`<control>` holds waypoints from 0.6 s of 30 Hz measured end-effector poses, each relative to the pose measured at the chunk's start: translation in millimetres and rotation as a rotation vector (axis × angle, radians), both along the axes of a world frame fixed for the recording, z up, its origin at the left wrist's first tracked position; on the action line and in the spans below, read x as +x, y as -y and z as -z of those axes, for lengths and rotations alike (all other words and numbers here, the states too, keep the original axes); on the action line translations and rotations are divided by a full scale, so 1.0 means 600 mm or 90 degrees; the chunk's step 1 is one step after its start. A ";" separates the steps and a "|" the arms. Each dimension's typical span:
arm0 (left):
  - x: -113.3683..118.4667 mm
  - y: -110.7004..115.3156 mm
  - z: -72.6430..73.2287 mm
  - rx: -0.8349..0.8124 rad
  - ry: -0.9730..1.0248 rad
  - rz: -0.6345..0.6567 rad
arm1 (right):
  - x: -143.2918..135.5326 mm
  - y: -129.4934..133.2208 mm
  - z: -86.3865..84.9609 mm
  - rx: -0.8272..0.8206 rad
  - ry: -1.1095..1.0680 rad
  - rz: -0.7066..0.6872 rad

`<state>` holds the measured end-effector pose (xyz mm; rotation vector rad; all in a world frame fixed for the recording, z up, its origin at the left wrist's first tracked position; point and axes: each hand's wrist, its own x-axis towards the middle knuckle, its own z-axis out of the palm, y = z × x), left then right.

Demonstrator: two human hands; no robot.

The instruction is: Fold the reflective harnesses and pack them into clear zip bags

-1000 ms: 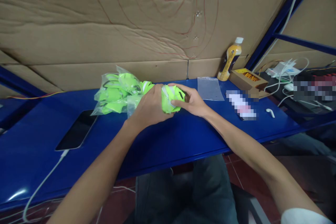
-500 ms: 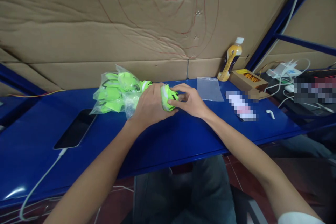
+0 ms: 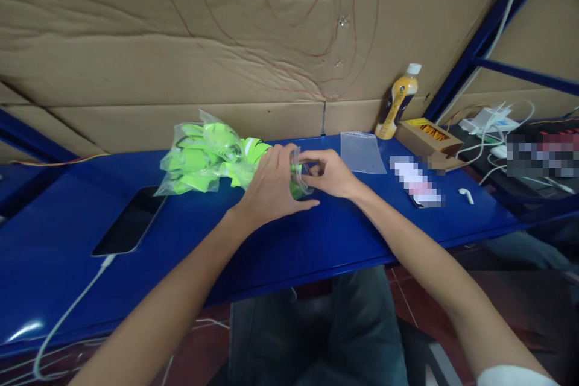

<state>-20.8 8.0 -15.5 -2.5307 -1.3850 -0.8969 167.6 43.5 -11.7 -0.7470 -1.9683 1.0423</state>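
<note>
My left hand [image 3: 274,184] is wrapped round a clear plastic bag [image 3: 297,163] with a neon-green band with reflective strips inside it; most of the bag is hidden behind the hand. My right hand [image 3: 332,174] pinches at the bag's mouth with thumb and index finger, close to the left fingertips. Just left of my left hand, several clear bags of neon-green bands [image 3: 194,157] lie heaped on the blue table. More green band [image 3: 253,148] with a pale reflective stripe shows above the left wrist. A flat clear bag [image 3: 363,152] lies right of my right hand.
A black phone [image 3: 129,223] with a white cable lies at the left. To the right are a yellow drink bottle [image 3: 398,102], an open cardboard box [image 3: 434,143], a blurred-out item [image 3: 416,182] and a white earbud [image 3: 465,195]. A cardboard wall [image 3: 181,72] stands behind.
The green band has gone deeper into the clear bag, whose rim now shows at the right fingers. My left hand has shifted slightly right, its thumb stretched further out.
</note>
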 end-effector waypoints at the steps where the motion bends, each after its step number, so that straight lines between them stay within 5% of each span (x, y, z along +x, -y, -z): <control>1: -0.003 0.000 -0.002 -0.011 -0.005 0.032 | 0.003 -0.001 -0.001 -0.006 0.000 0.008; 5: -0.008 0.002 -0.010 -0.026 0.006 0.065 | 0.004 -0.002 0.007 0.010 0.006 0.029; 18: -0.052 -0.012 -0.040 -0.093 -0.046 -0.036 | 0.006 -0.012 0.008 0.132 -0.021 0.098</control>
